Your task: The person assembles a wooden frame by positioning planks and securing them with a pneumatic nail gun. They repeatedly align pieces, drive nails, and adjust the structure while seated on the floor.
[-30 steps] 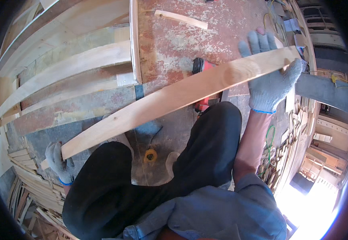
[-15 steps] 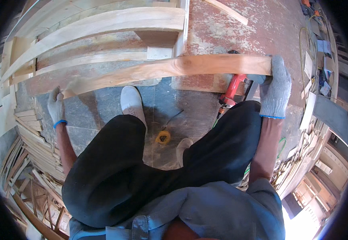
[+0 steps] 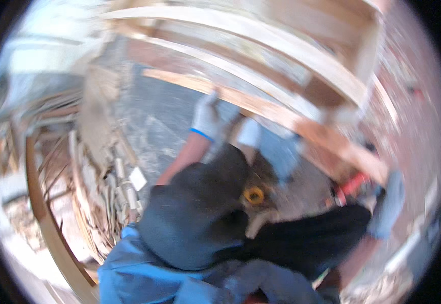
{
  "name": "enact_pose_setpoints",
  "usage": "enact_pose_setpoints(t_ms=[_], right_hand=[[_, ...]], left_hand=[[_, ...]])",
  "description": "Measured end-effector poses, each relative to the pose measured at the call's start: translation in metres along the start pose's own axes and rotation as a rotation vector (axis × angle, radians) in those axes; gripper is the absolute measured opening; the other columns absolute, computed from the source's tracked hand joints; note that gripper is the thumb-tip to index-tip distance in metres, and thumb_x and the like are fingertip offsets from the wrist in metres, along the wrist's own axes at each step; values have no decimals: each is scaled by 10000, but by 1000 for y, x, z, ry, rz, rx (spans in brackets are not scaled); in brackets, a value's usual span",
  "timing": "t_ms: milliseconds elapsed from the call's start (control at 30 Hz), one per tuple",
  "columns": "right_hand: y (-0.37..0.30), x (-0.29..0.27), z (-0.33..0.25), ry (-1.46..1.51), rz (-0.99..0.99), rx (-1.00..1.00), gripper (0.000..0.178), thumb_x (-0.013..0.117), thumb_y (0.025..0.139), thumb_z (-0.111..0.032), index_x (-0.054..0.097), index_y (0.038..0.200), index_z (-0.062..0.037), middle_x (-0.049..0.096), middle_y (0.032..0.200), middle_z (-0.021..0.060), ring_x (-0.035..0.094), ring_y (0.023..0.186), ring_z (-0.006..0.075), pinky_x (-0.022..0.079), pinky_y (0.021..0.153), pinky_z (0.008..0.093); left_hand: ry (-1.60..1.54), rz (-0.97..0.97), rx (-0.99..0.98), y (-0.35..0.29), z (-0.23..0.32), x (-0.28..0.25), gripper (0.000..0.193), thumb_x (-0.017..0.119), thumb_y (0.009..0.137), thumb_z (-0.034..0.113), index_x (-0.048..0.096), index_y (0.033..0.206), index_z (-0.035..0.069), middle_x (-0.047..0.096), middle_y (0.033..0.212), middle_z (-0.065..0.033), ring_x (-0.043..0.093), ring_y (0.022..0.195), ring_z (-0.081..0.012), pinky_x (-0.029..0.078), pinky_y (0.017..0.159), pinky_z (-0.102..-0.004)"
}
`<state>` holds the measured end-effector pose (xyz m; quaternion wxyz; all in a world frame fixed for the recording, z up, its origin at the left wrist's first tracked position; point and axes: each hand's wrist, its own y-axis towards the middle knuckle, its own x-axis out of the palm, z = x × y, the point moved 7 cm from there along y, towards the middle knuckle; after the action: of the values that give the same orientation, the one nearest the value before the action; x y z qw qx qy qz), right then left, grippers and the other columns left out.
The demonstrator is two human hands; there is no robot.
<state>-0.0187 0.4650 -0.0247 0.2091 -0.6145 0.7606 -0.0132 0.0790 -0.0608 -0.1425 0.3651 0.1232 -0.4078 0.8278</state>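
A long, narrow wooden board (image 3: 266, 107) slants across the view, its right end nearer to me than its left. My left hand (image 3: 208, 116), in a white knit glove with a blue cuff, is closed on the board left of its middle. At the right end my gloved right hand (image 3: 389, 202) grips the board; motion blurs its fingers. Just below that end lies a red power tool (image 3: 352, 187), partly covered by the board and my right hand. Between my legs a yellow tape measure (image 3: 254, 195) rests on the floor.
A large pale wooden frame (image 3: 261, 35) with slats stands beyond the board. Stacked and scattered wood strips (image 3: 111, 197) lie to the left. A thin wood strip (image 3: 386, 101) is on the floor right of the frame.
My view has swung left and blurred. My left hand has gone from the board's left end to a grip farther along it. My right hand still holds the right end.
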Motion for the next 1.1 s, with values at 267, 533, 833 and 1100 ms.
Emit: enact_pose_setpoints(t_ms=[267, 533, 833, 1100], right_hand=[[-49, 48, -38, 251, -406, 72, 407, 551, 1062, -353, 645, 1131, 37, 651, 956, 48, 578, 792, 98, 474, 688, 246], [-59, 59, -60, 76, -175, -177, 410, 523, 1074, -230, 566, 1395, 22, 667, 1113, 79, 606, 872, 104, 511, 768, 247], [-109, 89, -102, -286, -45, -405, 432, 489, 1071, -141, 499, 1488, -30, 582, 1411, 133, 614, 1155, 176, 537, 938, 293], [-115, 114, -112, -266, -24, -539, 467, 488, 1056, -101, 457, 1512, -7, 517, 1499, 139, 550, 1281, 206, 490, 1037, 309]], left_hand=[[-40, -28, 225, -30, 130, 26, 301, 576, 1018, 245, 527, 1228, 34, 658, 1140, -199, 718, 975, -354, 656, 768, -458], [78, -65, 321, -12, 180, 42, 317, 608, 993, 235, 530, 1245, 58, 634, 1188, -177, 674, 1065, -324, 629, 813, -453], [52, -51, 396, 29, 232, 41, 230, 617, 957, 225, 585, 1139, 88, 675, 981, -151, 701, 749, -296, 611, 552, -418], [34, -19, 420, 57, 261, 25, 239, 656, 933, 242, 586, 1113, 101, 657, 916, -133, 690, 719, -296, 601, 536, -418]])
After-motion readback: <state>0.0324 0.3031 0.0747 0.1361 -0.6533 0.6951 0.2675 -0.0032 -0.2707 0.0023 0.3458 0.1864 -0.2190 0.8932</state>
